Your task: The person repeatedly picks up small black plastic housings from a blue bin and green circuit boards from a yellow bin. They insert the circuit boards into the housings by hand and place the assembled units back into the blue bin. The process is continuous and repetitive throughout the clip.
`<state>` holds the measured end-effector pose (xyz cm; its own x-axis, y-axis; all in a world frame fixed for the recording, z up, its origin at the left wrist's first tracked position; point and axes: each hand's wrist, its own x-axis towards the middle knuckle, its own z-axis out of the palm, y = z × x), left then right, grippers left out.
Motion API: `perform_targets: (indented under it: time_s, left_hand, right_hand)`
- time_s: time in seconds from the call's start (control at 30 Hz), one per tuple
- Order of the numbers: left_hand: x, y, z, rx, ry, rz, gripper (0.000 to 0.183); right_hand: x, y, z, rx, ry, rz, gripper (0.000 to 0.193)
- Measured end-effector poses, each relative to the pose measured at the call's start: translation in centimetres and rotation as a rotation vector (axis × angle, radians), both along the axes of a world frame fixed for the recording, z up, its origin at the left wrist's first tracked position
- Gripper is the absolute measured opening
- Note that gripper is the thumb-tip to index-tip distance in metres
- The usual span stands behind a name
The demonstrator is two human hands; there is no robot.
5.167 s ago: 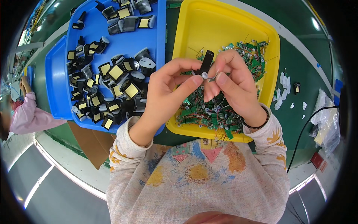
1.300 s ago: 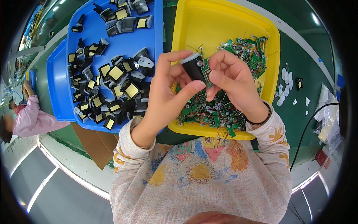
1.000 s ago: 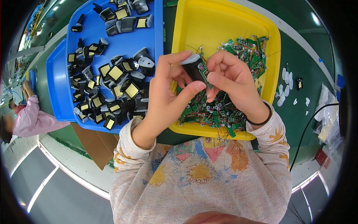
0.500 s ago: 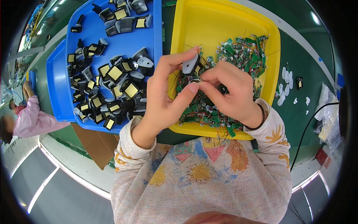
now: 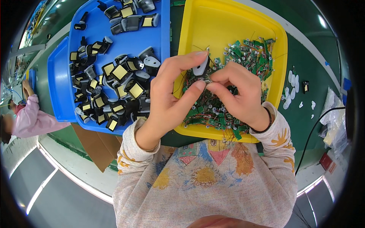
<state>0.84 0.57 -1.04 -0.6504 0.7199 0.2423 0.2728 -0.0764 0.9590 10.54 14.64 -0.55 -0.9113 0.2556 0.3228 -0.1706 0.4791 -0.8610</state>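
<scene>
Above the yellow tray (image 5: 201, 19), my left hand (image 5: 169, 91) grips a small black housing with a light grey oval cap (image 5: 199, 68) between its thumb and forefinger. My right hand (image 5: 239, 91) pinches at the lower end of that housing, its thumb and forefinger closed on a small part mostly hidden by the fingertips. The two hands nearly meet there. Beneath them lies a heap of green circuit boards (image 5: 247, 53) with thin wires, filling much of the tray.
On the left, a blue tray (image 5: 125, 41) holds many black housings (image 5: 119, 72) with pale yellow pads. White oval pieces (image 5: 292, 79), a black housing (image 5: 306, 86) and a clear plastic bag (image 5: 334, 121) lie on the right. A person in a pink sleeve (image 5: 36, 117) sits far left.
Both hands remain joined at the housing, which has tipped slightly within my left fingers. The whole view has shifted a little, moving the trays slightly right.
</scene>
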Motion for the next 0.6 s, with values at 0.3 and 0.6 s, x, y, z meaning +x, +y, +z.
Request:
perform_targets:
  time_s: [0.3, 0.6]
  left_hand:
    - [-0.9, -0.6, 0.7, -0.125, 0.071, -0.026, 0.039]
    - [-5.1, -2.5, -1.0, -0.801, 0.881, 0.503, 0.025]
  right_hand:
    - [0.1, 1.2, 1.2, -0.472, -0.314, 0.2, 0.01]
    - [-6.9, 13.8, 0.6, 0.145, -0.255, 0.098, 0.017]
